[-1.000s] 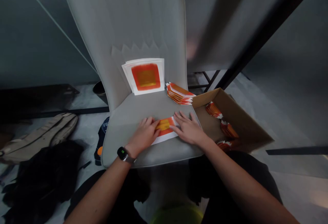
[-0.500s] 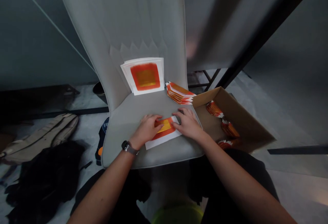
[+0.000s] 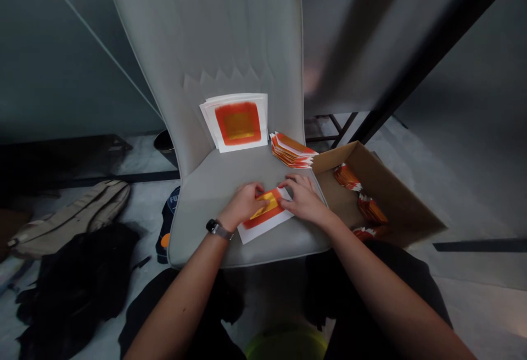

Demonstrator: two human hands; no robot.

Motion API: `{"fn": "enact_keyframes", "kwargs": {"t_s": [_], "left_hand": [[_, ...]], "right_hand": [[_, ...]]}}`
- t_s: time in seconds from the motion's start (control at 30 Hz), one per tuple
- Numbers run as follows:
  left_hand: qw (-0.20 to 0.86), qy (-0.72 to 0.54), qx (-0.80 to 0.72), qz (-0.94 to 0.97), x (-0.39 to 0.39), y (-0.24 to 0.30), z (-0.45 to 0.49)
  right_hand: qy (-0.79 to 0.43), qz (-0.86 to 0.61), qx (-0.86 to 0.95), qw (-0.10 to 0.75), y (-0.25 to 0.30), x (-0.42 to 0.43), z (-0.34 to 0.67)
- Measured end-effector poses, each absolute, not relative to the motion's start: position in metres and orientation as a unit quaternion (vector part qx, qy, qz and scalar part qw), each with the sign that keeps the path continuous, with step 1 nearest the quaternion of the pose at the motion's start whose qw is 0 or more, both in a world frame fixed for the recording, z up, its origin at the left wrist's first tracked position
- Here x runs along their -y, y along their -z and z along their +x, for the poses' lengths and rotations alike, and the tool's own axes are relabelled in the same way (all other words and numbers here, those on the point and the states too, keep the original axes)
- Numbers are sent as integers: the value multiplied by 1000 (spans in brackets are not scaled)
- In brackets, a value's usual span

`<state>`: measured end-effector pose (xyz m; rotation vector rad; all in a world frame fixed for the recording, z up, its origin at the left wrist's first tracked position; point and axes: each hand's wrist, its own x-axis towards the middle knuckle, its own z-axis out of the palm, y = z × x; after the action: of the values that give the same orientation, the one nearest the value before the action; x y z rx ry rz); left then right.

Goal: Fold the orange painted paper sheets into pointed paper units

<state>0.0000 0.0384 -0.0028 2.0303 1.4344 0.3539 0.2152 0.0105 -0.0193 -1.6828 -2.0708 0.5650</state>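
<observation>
A white paper sheet with an orange and yellow print (image 3: 265, 218) lies on the seat of a grey chair (image 3: 214, 190). My left hand (image 3: 244, 204), a watch on its wrist, presses on the sheet's left side with the fingers curled at its far edge. On the sheet's right side my right hand (image 3: 303, 200) rests, its fingertips pinching the same far edge. The part of the sheet under both hands is hidden.
A stack of flat printed sheets (image 3: 239, 123) leans against the chair back. Folded orange papers (image 3: 291, 151) sit in a pile at the seat's right rear. An open cardboard box (image 3: 395, 201) holds more folded ones. Bags (image 3: 69, 220) lie on the floor at left.
Both hands have drawn closer together at the sheet's far edge and curled their fingers. More of the sheet's near white margin shows now. The view has shifted slightly.
</observation>
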Motion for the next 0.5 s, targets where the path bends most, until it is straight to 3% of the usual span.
{"fn": "enact_keyframes", "kwargs": {"t_s": [0.27,0.37,0.5], "left_hand": [[395,-151,-462,779,-44,0,-3],[315,-164,-460,814,-41,1,-2],[168,-181,-462,852,-28,2,2]], "right_hand": [[-263,-587,696,318,23,-17,220],[-277,-601,677,322,24,-20,223],[-237,-624,695,267,24,-20,222]]}}
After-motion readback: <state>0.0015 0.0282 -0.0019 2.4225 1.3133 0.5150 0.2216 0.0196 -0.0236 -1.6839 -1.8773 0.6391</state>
